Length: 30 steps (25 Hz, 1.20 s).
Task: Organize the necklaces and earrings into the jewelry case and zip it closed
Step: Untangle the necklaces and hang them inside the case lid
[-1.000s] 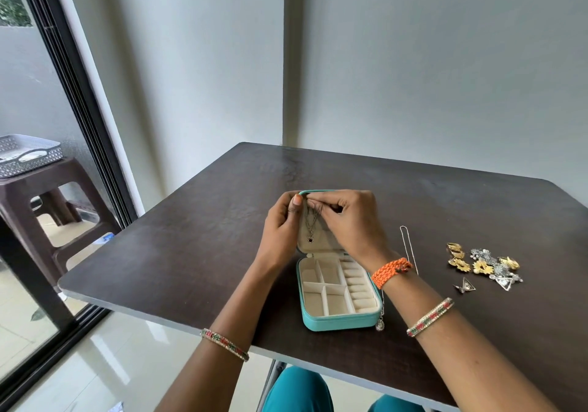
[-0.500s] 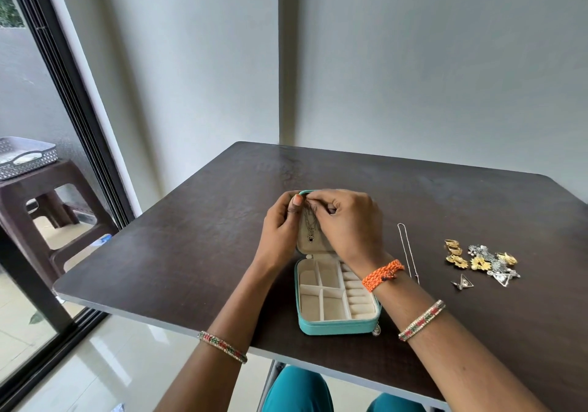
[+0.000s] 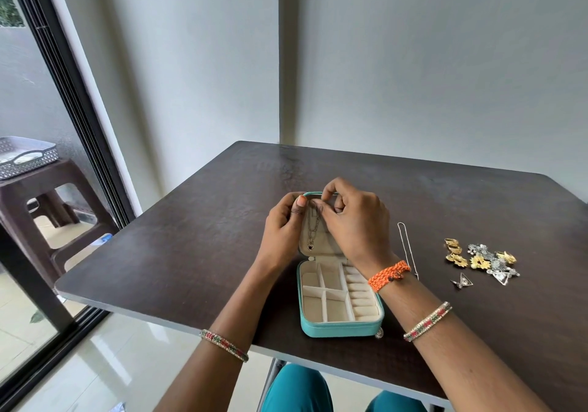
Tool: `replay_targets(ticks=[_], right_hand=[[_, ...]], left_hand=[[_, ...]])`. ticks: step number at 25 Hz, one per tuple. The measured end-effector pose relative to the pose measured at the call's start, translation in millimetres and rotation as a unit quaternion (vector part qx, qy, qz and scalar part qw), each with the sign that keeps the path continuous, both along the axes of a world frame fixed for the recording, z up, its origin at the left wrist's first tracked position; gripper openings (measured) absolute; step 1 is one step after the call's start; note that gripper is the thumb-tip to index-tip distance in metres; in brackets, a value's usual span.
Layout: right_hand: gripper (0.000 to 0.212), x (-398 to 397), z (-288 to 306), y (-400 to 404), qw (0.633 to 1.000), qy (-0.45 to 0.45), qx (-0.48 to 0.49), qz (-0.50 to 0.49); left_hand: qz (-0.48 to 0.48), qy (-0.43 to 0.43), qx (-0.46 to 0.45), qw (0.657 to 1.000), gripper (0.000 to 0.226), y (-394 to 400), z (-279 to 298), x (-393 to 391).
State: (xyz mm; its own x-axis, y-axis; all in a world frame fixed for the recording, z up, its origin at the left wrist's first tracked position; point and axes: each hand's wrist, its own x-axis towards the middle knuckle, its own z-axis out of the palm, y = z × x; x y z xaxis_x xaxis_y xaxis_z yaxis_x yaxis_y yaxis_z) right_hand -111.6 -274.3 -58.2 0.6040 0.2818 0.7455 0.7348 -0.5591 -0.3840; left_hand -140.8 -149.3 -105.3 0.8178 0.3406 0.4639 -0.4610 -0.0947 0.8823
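A teal jewelry case [image 3: 340,329] lies open on the dark table [image 3: 191,252], its lid standing upright and its cream compartments bare. Against the inside of the lid hangs a thin necklace [image 3: 312,230] with a small dark heart pendant. My left hand [image 3: 284,224] grips the lid's left edge, thumb by the top of the chain. My right hand [image 3: 353,220] pinches the top of the chain at the lid's upper rim. A silver chain necklace [image 3: 407,249] lies on the table to the right, with a heap of gold and silver earrings [image 3: 480,259] beyond it.
A triangular silver earring [image 3: 463,280] lies apart from the heap. The table's near edge runs just below the case, with my knees under it. A brown plastic stool [image 3: 41,195] carrying a grey basket [image 3: 27,157] stands at the far left behind a glass sliding door.
Both hands have stayed at the top of the lid, fingers shifting slightly on the chain. The hanging necklace and pendant show more plainly now. The camera has tilted a little.
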Motion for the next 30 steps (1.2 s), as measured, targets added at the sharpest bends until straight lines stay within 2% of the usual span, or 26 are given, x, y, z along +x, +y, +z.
replay_targets(ticks=[7,11,14,19,22,25,30], right_hand=[[0.003,6.1,-6.5,-0.7,0.995,-0.085,-0.045,0.024],[0.006,6.6,-6.3,-3.1,0.988,-0.138,-0.067,0.029],[0.007,5.6,-6.6,-3.9,0.985,-0.153,-0.069,0.028],[0.005,6.5,-9.9,0.5,0.984,-0.164,-0.072,0.019],[0.007,8.0,-10.4,0.4,0.978,-0.171,-0.115,0.033],[0.013,9.1,-10.4,-3.2,0.977,-0.145,-0.147,0.053],[0.025,9.9,-9.7,-8.0,0.99,-0.04,-0.105,0.089]], left_hand=[[0.016,0.011,0.003,1.0,0.029,1.0,1.0,-1.9],[0.023,0.008,0.017,1.0,0.039,3.3,-1.7,0.4],[0.032,0.002,0.032,0.999,0.045,3.6,-2.7,1.1],[0.028,-0.009,0.045,0.999,0.037,4.5,-2.7,2.1],[0.036,-0.001,0.046,0.998,0.036,5.6,-3.7,2.8],[0.05,0.01,0.038,0.998,0.028,7.4,-4.4,3.7],[0.05,0.02,0.022,0.998,0.026,8.1,-3.9,2.1]])
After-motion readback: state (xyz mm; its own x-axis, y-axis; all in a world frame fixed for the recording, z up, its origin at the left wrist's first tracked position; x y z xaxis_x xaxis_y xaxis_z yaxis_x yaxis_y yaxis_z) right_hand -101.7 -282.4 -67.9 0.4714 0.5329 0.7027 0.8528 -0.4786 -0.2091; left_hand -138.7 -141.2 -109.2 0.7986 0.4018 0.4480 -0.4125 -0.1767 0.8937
